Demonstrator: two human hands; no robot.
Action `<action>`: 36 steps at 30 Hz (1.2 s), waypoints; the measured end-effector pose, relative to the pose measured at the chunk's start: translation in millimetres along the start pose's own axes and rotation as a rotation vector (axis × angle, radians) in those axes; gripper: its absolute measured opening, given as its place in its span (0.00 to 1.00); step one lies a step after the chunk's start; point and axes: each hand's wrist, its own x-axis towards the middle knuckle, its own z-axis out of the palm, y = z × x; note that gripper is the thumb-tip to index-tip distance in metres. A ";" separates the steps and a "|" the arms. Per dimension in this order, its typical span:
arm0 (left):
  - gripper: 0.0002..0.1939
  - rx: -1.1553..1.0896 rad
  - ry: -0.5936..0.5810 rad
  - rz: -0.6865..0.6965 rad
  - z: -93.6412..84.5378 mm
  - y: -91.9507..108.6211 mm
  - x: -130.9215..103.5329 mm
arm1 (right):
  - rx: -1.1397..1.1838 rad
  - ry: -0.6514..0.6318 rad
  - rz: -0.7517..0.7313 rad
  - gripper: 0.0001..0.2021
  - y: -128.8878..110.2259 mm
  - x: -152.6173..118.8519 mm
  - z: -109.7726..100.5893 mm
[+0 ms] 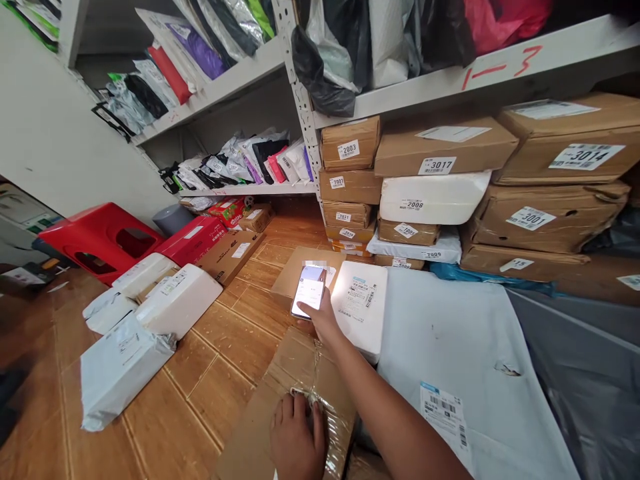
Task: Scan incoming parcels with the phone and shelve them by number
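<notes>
My right hand grips a smartphone with a lit screen, the thumb lying over its lower part. The phone is above a flat brown cardboard box and beside a white parcel with a printed label. My left hand rests palm down on a taped cardboard box in front of me. Its fingers lie on the top near the shiny tape, thumb apart, with nothing visibly held. A small pale patch shows at the fingertips, too little to identify.
Labelled cartons are stacked on the right under a white shelf full of bagged parcels. A large white package lies at right. White parcels and a red plastic stool stand left on the wood-patterned floor.
</notes>
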 end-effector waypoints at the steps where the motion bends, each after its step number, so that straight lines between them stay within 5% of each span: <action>1: 0.12 -0.005 -0.003 -0.011 -0.4 1.7 -0.2 | 0.000 0.007 -0.001 0.31 -2.4 2.5 1.4; 23: 0.11 0.006 -0.025 -0.018 0.7 0.9 -1.3 | 0.002 -0.034 -0.037 0.35 -9.3 5.3 -2.2; 28: 0.08 0.006 0.011 0.093 1.5 -7.1 0.2 | 0.018 -0.149 0.024 0.45 -15.3 -19.1 -12.3; 36: 0.12 0.021 -0.059 0.027 -2.8 -2.3 2.8 | 0.062 -0.417 0.217 0.49 -43.1 -84.7 -36.2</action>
